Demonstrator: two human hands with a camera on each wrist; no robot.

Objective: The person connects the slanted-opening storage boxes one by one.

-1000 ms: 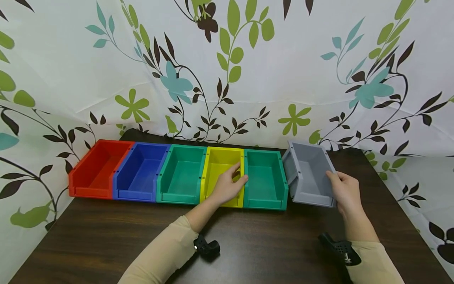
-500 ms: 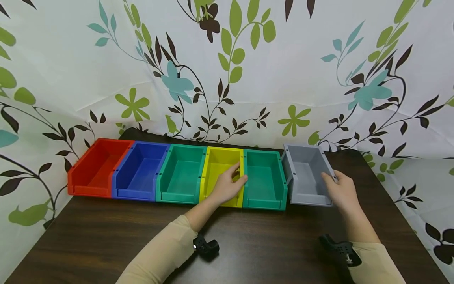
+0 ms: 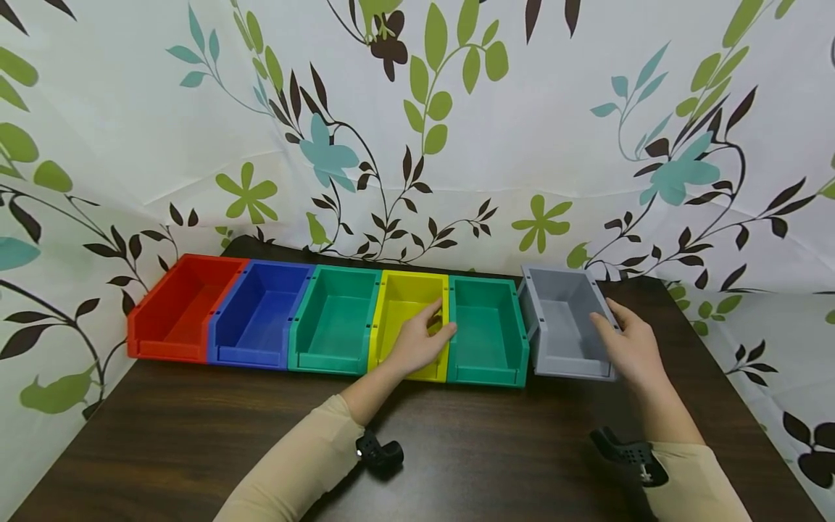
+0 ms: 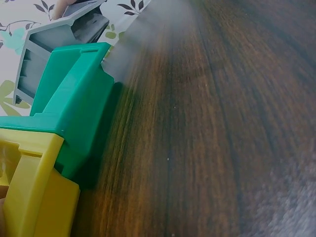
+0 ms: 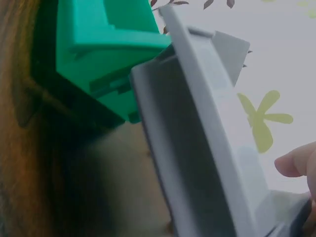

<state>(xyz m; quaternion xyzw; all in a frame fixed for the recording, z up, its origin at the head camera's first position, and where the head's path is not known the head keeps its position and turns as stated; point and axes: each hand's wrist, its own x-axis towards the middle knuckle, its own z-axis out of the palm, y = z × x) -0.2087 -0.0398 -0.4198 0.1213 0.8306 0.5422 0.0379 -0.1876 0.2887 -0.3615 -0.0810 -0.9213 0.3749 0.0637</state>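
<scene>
My left hand [image 3: 420, 344] reaches into the yellow bin [image 3: 406, 290], its fingers at the bin's right wall and its thumb over the rim beside the right-hand green bin [image 3: 485, 312]. Part of a finger shows at the lower-left edge of the left wrist view. My right hand [image 3: 633, 344] grips the right wall of a grey bin [image 3: 567, 301], thumb on the inner side. The fingers outside that wall are partly hidden. The grey bin stands next to the right-hand green bin, with a narrow gap visible toward the front. The right wrist view shows the grey bin's edge [image 5: 212, 113] close to the green bin [image 5: 108, 54].
Left of the yellow bin, another green bin [image 3: 335, 319], a blue bin [image 3: 264, 312] and a red bin [image 3: 189, 304] continue the side-by-side row. Everything sits on a dark wood table [image 3: 261, 435]. A leaf-patterned cloth [image 3: 457, 159] hangs behind.
The grey bin has turned straighter and shifted slightly left, its back edge now lower. My right index finger has lifted along its wall. My left hand has stayed in place.
</scene>
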